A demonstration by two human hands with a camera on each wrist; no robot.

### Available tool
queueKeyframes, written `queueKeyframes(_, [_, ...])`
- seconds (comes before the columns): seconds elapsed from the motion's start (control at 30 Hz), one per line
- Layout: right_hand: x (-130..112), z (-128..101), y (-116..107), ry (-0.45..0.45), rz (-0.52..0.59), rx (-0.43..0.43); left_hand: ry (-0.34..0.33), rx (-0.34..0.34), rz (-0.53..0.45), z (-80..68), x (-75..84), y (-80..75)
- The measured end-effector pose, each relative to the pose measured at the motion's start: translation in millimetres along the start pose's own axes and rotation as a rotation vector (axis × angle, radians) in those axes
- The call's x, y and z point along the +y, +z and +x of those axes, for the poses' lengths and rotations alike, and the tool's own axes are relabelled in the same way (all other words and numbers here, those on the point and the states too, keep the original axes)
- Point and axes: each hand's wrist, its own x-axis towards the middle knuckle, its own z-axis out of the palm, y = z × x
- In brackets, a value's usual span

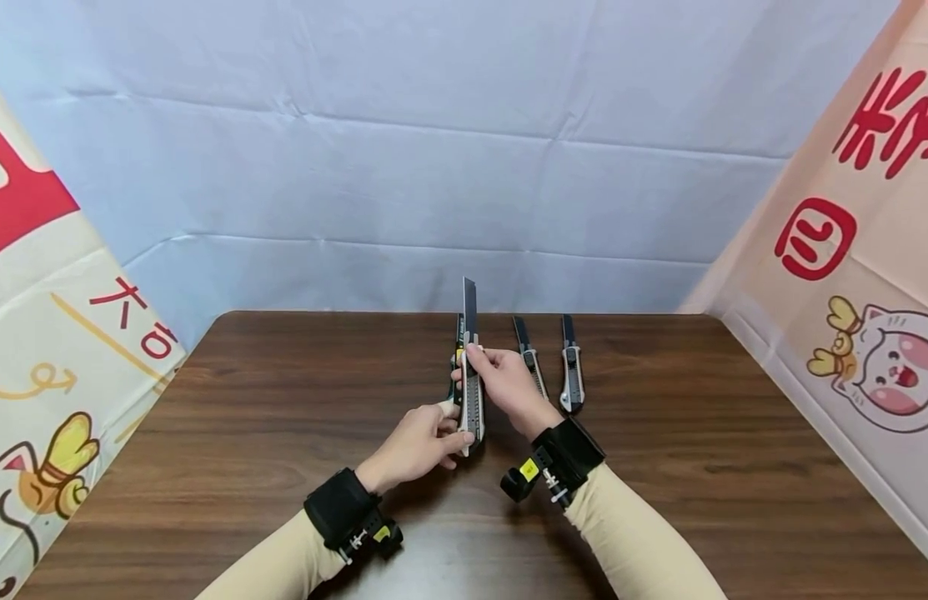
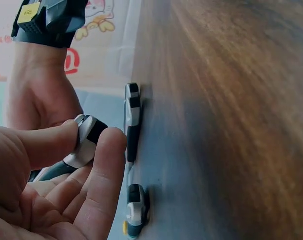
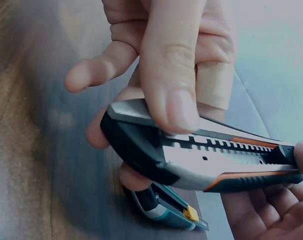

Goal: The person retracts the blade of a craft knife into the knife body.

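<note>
A utility knife (image 1: 472, 400) with grey-and-black body and orange trim is held up between both hands, its long blade (image 1: 470, 304) out and pointing away. My left hand (image 1: 422, 442) pinches the butt end between thumb and fingers; the left wrist view shows that end (image 2: 84, 145) up close. Farther up the body, my right hand (image 1: 512, 383) grips it, with the thumb on the slider (image 3: 284, 154). Behind the held knife lies a green-and-black utility knife (image 3: 166, 210) with a yellow slider, partly hidden in the head view.
Two more utility knives lie right of my right hand: one (image 1: 521, 333) partly covered by that hand, the other (image 1: 572, 371) in full view, blades out. The wooden table (image 1: 283, 375) ends at a pale cloth backdrop (image 1: 433, 192); printed cloths (image 1: 869, 350) flank it.
</note>
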Motion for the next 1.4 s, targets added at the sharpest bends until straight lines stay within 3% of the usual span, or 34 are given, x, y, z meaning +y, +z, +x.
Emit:
queueKeyframes(0.67, [10.6,10.0,-0.5,0.004,0.022,0.021,-0.025,0.023,-0.028,5.0,-3.3,0.8])
queueKeyframes(1.4, [5.1,14.4,-3.2,0.005,0.012,0.016,-0.022,0.036,-0.015,13.3,-0.4,-2.8])
